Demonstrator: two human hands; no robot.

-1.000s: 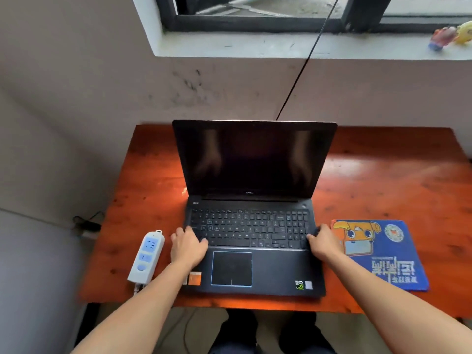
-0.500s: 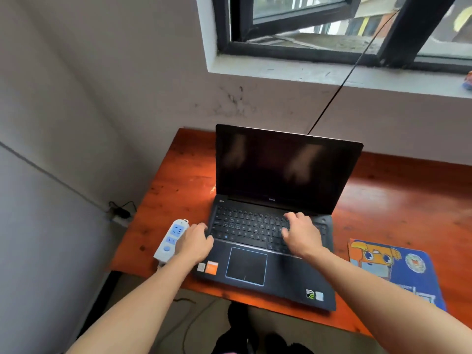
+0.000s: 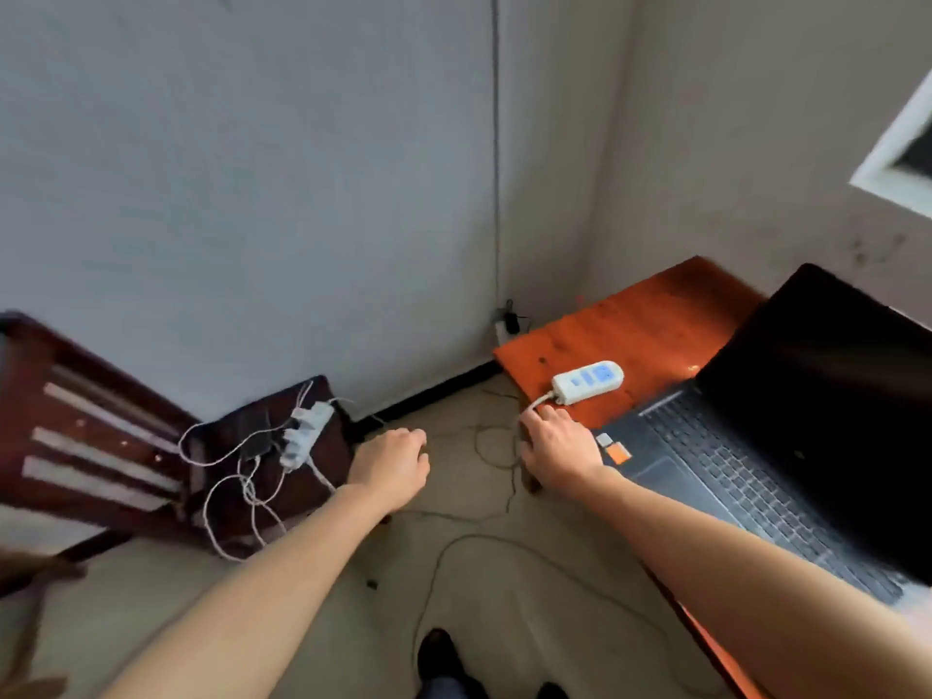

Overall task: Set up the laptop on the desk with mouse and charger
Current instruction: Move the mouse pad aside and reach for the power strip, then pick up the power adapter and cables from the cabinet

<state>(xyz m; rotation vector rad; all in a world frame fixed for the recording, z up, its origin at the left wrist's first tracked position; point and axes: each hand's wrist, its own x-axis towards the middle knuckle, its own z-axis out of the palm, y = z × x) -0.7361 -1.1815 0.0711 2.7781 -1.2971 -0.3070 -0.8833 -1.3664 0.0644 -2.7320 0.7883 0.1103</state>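
Grey corner, cable-strewn floor (image 3: 484, 562): laptop (image 3: 787, 446) open on orange surface (image 3: 625, 330), left hand (image 3: 391, 466) loosely curled and empty near chair (image 3: 151, 446), right hand (image 3: 560, 446) spread, empty, beside strip (image 3: 587, 381); risk of snagging cords, dragging strip off edge.

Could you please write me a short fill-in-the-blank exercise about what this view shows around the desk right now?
1. The laptop stands on the desk with its lid ____.
2. The white power strip on the desk lies to the ____ of the laptop.
3. A second strip with white cables rests on the seat of a dark wooden ____.
4. The left hand hangs over the ____, holding nothing.

Missing words: open; left; chair; floor
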